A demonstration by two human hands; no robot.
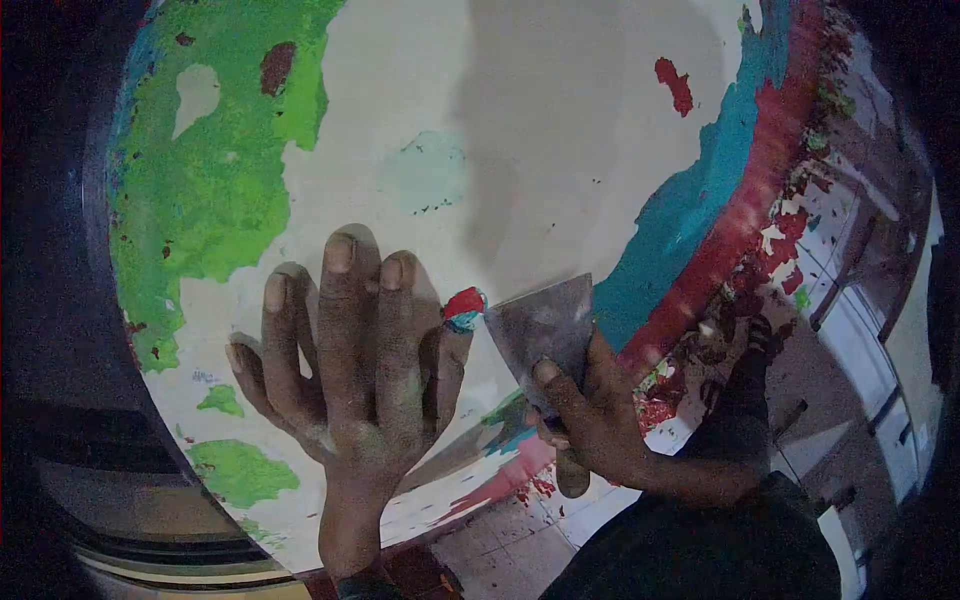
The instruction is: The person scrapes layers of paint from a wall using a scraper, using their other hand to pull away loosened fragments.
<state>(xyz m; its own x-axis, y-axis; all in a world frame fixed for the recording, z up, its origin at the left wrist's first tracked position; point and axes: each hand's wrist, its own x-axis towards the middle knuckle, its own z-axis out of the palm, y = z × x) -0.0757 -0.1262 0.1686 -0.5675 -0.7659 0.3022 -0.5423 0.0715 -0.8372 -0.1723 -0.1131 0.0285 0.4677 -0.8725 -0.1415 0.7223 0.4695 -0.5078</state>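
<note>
My left hand [370, 370] lies flat against a pale wall [400, 80] with its fingers spread. At its thumb tip sits a small red and blue paint chip [464, 309]. Gripped in my right hand [610, 420] is a scraper [545, 325] with a wide metal blade, its handle end showing below the fist. My right thumb presses on the blade, whose wide edge points up and lies close to the wall. Green paint [220, 190] covers the wall's left part in ragged patches. Blue paint [690, 200] and red paint [720, 260] run along its right side.
Flakes of red, white and green paint [785, 250] litter the tiled floor [590, 515] along the wall's base. My dark-clothed leg [700, 540] is at the lower right. A red patch [675, 86] remains on the wall at upper right.
</note>
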